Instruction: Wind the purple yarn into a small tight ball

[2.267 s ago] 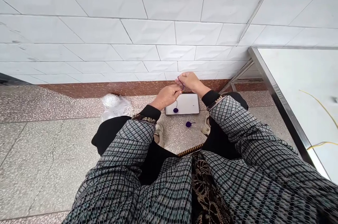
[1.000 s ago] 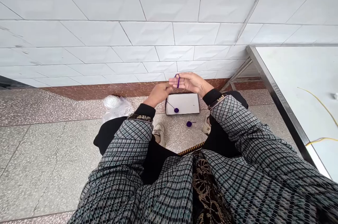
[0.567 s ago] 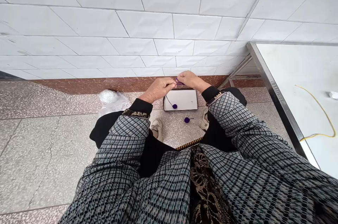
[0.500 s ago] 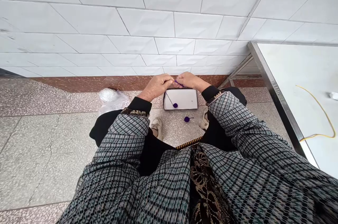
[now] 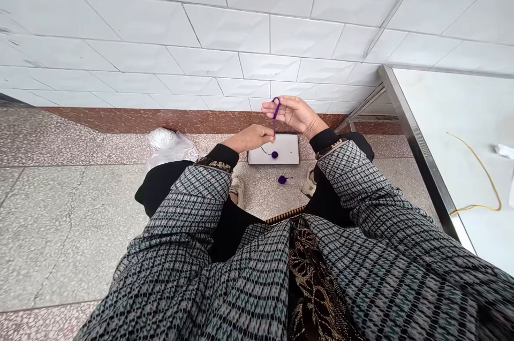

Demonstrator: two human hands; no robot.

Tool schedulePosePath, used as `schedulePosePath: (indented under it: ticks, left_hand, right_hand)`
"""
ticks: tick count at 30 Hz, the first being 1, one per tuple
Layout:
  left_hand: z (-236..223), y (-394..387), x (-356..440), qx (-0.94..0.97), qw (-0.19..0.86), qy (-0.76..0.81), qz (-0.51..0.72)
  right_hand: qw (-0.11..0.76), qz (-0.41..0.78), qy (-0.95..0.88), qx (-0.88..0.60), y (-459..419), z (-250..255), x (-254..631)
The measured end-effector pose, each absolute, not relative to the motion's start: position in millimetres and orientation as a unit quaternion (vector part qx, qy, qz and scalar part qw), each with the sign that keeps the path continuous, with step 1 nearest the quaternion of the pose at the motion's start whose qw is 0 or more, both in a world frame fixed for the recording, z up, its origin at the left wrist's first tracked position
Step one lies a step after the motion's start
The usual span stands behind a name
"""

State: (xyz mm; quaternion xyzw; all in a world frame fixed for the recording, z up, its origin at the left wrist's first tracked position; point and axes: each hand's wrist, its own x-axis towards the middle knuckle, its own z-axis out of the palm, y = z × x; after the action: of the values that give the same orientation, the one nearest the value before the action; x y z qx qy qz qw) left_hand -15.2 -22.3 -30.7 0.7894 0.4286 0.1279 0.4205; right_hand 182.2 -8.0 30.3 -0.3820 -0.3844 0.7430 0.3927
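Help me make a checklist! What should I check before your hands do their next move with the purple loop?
1. Right hand holding the purple loop up: ok.
2. Left hand pinching the purple strand: ok.
3. Purple ball sitting on the white board: ok.
4. Second purple ball on the board too: not ok, it lies on the speckled floor.
5. Purple strand joined to the ball on the board: cannot tell, too small to see.
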Motion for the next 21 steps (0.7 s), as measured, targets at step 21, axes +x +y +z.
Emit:
schedulePosePath:
  ticks: [21]
  left_hand:
    - [-22,-22,-20,0.764,0.385,0.507,0.103]
  right_hand:
    - [0.375,0.76,-0.432,-0.308,7,4,188]
